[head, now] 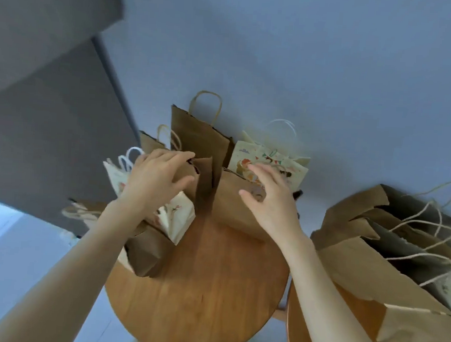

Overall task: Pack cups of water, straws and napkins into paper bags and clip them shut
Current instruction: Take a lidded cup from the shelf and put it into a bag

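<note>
Packing looks partly done at best. Several bags stand crowded at the 12 o'clock edge of the round wooden table [205, 289], among them a tall brown bag [197, 134] and a printed cream bag [270, 160]. No cups, straws, napkins or clips show. The left hand [154, 179], fingers straight, touches the top fold of the nearest brown paper bag [229, 208], while the right hand [270, 200] lies spread on its face. At 3 o'clock a pile of flat brown bags [359, 265] seems unfilled, so much remains
</note>
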### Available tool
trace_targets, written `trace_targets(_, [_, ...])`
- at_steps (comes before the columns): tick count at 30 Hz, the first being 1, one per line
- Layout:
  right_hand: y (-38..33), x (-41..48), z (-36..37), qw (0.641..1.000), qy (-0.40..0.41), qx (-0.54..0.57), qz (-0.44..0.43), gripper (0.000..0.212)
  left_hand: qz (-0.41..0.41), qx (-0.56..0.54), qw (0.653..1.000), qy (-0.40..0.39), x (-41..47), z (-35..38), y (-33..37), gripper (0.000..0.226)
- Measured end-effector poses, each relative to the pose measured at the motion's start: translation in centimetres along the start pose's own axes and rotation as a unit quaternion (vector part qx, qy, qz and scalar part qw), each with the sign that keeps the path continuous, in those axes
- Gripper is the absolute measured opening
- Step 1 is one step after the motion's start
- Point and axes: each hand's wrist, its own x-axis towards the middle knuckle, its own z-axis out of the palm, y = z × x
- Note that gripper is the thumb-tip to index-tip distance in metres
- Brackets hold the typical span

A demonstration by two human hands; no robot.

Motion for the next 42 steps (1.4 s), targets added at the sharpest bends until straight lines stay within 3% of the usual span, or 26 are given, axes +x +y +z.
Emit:
trace_targets(7, [-16.4, -3.6, 6.9, 0.984, -0.085, 0.061, -0.142, 0.044, -0.077, -0.011, 0.988, 0.131, -14.3, -9.3, -8.8, 0.042])
trace_targets(10, [-24.1, -6.7, 11.8, 0.976, -0.095, 0.063, -0.183, 0.039, -0.122, -0.017, 0.984, 0.126, -22.8, -12.3, -14.1, 0.045])
trace_targets(14, [-33.2, -10.9, 19.1, 0.953, -0.19, 0.053, -0.23, 0.038, -0.203, 0.001, 0.967, 0.152, -33.4, -16.0, -20.7, 0.035])
trace_targets(17, [-39.4, -13.0, 23.6, 0.927, -0.253, 0.045, -0.272, 0.039, -0.259, 0.008, 0.95, 0.176, -38.8, -18.9, -24.6, 0.034])
trace_targets(20, [-43.9, -12.9, 26.4, 0.918, -0.262, 0.045, -0.296, 0.038, -0.282, 0.014, 0.939, 0.196, -41.2, -21.1, -27.8, 0.036])
trace_targets(28, [-53.5, -6.3, 33.9, 0.914, -0.24, 0.058, -0.322, 0.041, -0.289, 0.026, 0.939, 0.181, -39.5, -25.0, -39.7, 0.041])
trace_targets(36, [-63.5, 6.2, 38.4, 0.922, -0.169, 0.06, -0.343, 0.04, -0.243, 0.059, 0.95, 0.188, -31.1, -31.1, -53.5, 0.04])
trace_targets(42, [-66.8, 14.5, 39.9, 0.938, -0.12, 0.018, -0.324, 0.039, -0.201, 0.029, 0.961, 0.186, -24.0, -33.0, -60.9, 0.041])
